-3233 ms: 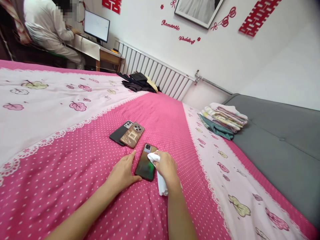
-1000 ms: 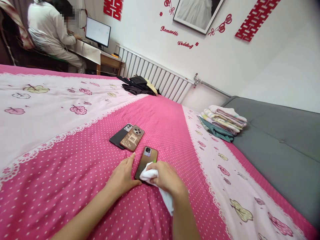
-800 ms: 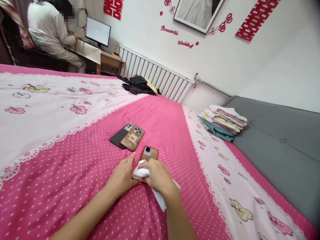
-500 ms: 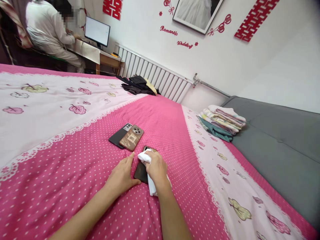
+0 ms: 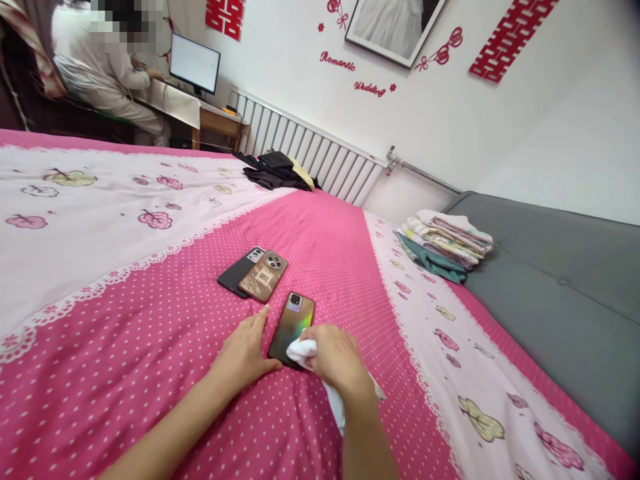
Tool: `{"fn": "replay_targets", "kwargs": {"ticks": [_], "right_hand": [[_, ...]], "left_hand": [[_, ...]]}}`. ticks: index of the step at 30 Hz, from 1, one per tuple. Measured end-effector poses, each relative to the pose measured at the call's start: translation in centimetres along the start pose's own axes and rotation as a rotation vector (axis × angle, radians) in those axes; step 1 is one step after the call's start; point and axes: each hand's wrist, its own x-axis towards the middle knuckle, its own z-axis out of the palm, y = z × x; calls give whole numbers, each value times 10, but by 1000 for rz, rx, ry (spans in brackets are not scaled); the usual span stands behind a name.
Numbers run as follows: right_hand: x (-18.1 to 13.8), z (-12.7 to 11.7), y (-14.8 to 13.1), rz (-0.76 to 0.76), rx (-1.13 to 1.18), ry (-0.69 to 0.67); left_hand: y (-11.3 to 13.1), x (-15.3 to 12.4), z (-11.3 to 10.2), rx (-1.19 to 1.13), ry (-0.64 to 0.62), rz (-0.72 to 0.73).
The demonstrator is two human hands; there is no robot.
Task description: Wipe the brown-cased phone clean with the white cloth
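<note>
A smartphone (image 5: 295, 319) lies back side up on the pink dotted bedspread, a rainbow sheen across its lower half. My right hand (image 5: 336, 357) is closed around a bunched white cloth (image 5: 303, 349), which presses on the phone's lower right part; the cloth's loose end hangs below my wrist. To the left of the phone rests my left hand (image 5: 246, 352), fingers stretched out and thumb at the phone's lower left corner. Just beyond lie two more phones: a brown one with a round camera ring (image 5: 265, 277) partly overlaps a black one (image 5: 235, 273).
Folded cloths (image 5: 445, 243) are stacked against the grey headboard (image 5: 560, 293) at the right. Dark clothes (image 5: 275, 170) lie at the bed's far side by a white radiator (image 5: 315, 140). Another person (image 5: 100, 63) sits at a desk with a monitor (image 5: 194, 61).
My right hand has moved with the cloth down and to the right over the phone, uncovering its camera and upper back. My left hand has stayed in place.
</note>
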Motion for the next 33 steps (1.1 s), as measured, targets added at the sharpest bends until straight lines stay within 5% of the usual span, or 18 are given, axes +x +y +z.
{"fn": "replay_targets", "kwargs": {"ticks": [11, 23, 33], "right_hand": [[10, 16, -20, -119, 75, 98], [38, 31, -14, 85, 160, 294], [31, 15, 15, 166, 46, 165]], "left_hand": [[-2, -1, 2, -29, 15, 19], [1, 1, -1, -26, -5, -2], [0, -2, -1, -23, 1, -2]]}}
